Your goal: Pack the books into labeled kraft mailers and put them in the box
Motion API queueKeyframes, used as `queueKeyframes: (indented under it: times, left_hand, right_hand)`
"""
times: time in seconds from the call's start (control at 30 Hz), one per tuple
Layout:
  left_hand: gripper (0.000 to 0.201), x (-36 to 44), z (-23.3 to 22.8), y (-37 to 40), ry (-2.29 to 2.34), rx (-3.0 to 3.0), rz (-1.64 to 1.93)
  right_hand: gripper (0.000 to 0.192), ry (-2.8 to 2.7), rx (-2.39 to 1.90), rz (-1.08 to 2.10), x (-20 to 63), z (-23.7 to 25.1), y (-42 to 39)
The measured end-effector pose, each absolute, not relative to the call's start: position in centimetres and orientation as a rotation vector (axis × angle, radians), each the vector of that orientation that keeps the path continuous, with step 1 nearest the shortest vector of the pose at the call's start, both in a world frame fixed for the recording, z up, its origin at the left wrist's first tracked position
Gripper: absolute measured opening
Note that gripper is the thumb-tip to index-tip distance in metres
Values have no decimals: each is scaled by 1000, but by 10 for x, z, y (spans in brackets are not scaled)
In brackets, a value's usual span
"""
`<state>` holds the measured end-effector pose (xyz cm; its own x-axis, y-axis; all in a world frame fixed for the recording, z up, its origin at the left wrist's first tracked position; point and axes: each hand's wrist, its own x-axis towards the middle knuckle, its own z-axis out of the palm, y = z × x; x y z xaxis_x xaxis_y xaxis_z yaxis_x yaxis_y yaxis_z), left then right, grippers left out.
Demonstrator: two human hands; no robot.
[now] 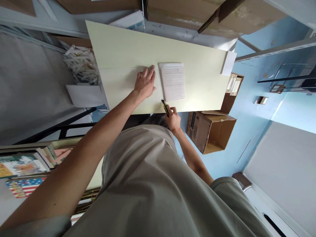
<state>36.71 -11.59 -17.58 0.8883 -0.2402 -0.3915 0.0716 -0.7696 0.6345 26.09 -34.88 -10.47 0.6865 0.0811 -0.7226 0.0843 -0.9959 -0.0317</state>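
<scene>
My left hand (145,83) lies with its fingers stretched out on a large pale yellow board (202,79). Just to its right is a stack of lined paper sheets (172,81), apart from the fingers. At the board's near edge, my right hand (173,119) is closed round a black and yellow utility knife (165,108). The knife's front end points up and left, close to the lower left corner of the paper stack. Whether its blade is out I cannot tell.
A small white block (228,63) sits at the board's right end. Below right stands an open cardboard box (201,133). Paper strips (81,64) fill a bin on the left, and books (24,164) stand at lower left. Large cardboard boxes (182,14) line the back.
</scene>
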Motion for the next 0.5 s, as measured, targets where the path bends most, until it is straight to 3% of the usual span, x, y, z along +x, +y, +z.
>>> queueKeyframes:
  times: [0.3, 0.5]
  left_hand:
    - [117, 372, -178, -115, -127, 2421, -623]
    - [83, 385, -170, -110, -179, 2537, -642]
  right_hand:
    - [70, 223, 2846, -1313, 261, -74, -351]
    - [68, 216, 3016, -1081, 275, -31, -346]
